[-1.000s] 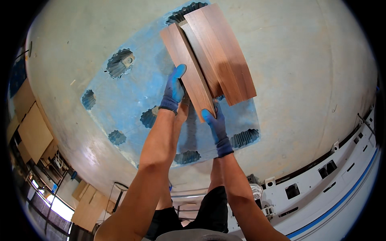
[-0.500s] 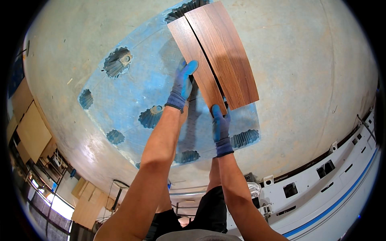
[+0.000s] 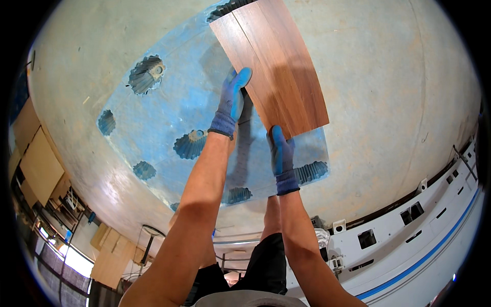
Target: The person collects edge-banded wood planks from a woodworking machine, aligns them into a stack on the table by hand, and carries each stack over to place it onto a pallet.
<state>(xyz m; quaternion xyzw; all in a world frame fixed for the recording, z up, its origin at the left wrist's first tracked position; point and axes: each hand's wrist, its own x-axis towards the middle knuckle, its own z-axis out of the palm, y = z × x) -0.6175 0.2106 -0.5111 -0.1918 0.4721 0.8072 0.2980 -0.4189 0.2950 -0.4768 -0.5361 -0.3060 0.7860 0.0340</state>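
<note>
My left hand (image 3: pixel 232 97), in a blue and dark glove, grips the left long edge of a brown wood-grain floor plank (image 3: pixel 244 53), thumb on top and fingers underneath, out of sight. At the plank's near end my right hand (image 3: pixel 281 153), gloved alike, holds on with its thumb over the top. Wider wood-grain boarding (image 3: pixel 286 41) lies along the plank's right side. Only a thin seam shows between them at the far end; nearer me they look flush. The planks cast a shadow and partly cover a blue sheet.
The translucent blue sheet (image 3: pixel 153 117) on the concrete floor (image 3: pixel 378 102) has several ribbed, shell-shaped dark patches (image 3: pixel 146 74). A long white moulded part with cutouts (image 3: pixel 388 250) lies at the lower right. Wooden boards (image 3: pixel 41 161) and clutter stand at the left.
The dark gap between the held plank and the boarding beside it has closed to a thin seam. Both hands moved slightly with the plank, and my view shifted a little.
</note>
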